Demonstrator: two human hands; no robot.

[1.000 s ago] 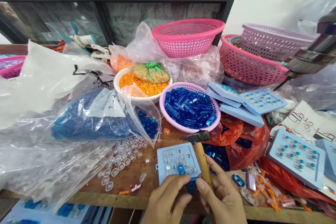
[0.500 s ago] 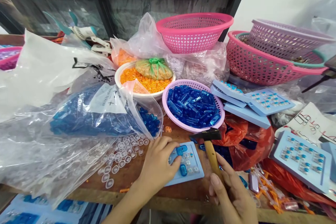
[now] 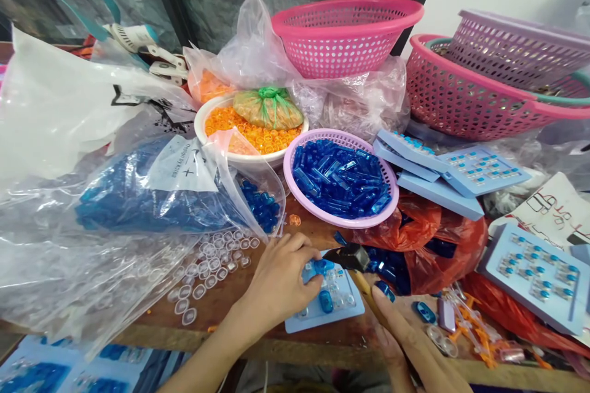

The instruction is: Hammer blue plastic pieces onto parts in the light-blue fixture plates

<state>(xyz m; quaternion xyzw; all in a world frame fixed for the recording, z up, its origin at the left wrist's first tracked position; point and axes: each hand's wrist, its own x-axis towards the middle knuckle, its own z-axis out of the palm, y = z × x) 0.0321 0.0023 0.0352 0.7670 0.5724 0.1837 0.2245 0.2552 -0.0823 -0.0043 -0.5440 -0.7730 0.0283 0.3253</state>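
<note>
A hammer with a black head [image 3: 353,256] and a yellow wooden handle is held in my right hand [image 3: 408,334], whose fingers are wrapped round the handle. Its head is over the far right corner of a light-blue moulded tray [image 3: 302,323]. My left hand [image 3: 281,276] is bent over the tray's left side, thumb and forefinger at a translucent blue plastic piece [image 3: 323,266] in it. A second blue piece [image 3: 326,301] and several small clear pieces [image 3: 343,295] sit in the tray. The other fingertips of my left hand are hidden.
Clear plastic rings [image 3: 209,270] lie loose to the left, beside a bag of blue pieces [image 3: 152,196]. Behind stand a purple basket [image 3: 295,187] of blue bars and a white bowl [image 3: 199,126] of orange pieces. Red bags [image 3: 456,258] and filled light-blue trays [image 3: 534,282] are at the right.
The hammer head has come down and towards the tray, with my right hand lower. My left hand stays at the tray. The camera view has shifted slightly.
</note>
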